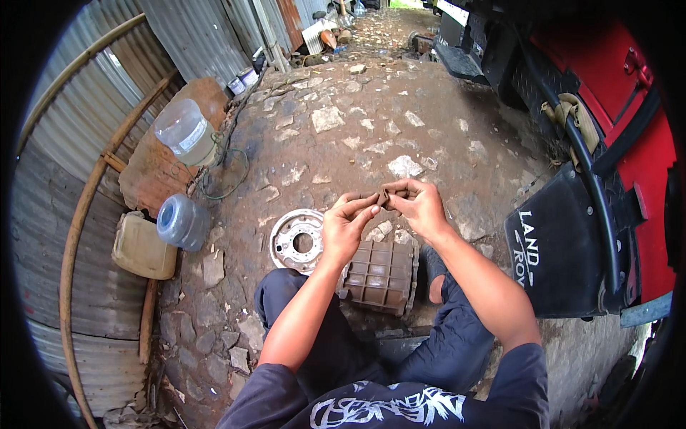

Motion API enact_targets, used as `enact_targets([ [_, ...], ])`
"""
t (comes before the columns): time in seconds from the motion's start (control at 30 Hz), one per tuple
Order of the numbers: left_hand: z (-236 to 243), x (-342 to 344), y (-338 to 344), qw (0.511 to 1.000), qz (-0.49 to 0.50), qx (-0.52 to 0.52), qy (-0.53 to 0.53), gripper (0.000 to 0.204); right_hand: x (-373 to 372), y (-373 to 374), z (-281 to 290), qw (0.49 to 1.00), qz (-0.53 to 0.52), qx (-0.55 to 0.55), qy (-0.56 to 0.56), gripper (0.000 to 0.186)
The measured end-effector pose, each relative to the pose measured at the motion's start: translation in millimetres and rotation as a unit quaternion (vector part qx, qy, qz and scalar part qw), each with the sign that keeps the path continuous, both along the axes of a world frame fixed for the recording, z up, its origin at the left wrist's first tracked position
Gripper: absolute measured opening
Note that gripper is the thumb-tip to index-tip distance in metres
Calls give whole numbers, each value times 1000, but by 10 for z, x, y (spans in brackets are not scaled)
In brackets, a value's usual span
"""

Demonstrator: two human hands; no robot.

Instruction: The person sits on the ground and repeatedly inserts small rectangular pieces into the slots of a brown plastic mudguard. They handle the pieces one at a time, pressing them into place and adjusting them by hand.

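Observation:
Both my hands are raised together in front of me, over a ribbed metal housing (380, 275) that lies between my legs. My left hand (349, 220) and my right hand (420, 209) pinch a small brown piece (384, 198) between their fingertips. It looks like a folded scrap of sandpaper or cloth, but it is too small to name surely. The fingers hide part of it. Just left of the housing, a pale steel wheel rim (284, 232) with a round centre hole lies flat on the ground.
Uneven stone paving (343, 121) surrounds me. At left stand a clear water container (187, 136), a blue water jug (182, 222) and a beige jerrycan (145, 247) by a corrugated metal wall (93, 264). A red vehicle (647, 236) with a black mud flap (561, 250) stands close on my right.

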State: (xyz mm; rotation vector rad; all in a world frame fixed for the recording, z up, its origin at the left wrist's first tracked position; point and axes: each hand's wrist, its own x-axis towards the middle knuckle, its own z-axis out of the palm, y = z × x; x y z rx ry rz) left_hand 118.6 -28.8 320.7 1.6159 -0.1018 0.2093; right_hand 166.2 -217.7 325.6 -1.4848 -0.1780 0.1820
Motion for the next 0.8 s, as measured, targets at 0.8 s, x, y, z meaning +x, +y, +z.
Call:
enact_targets([
  [0.8,6,62,-5,998,13,-18,54,32,-82,74,7,984,37,116,130,39],
])
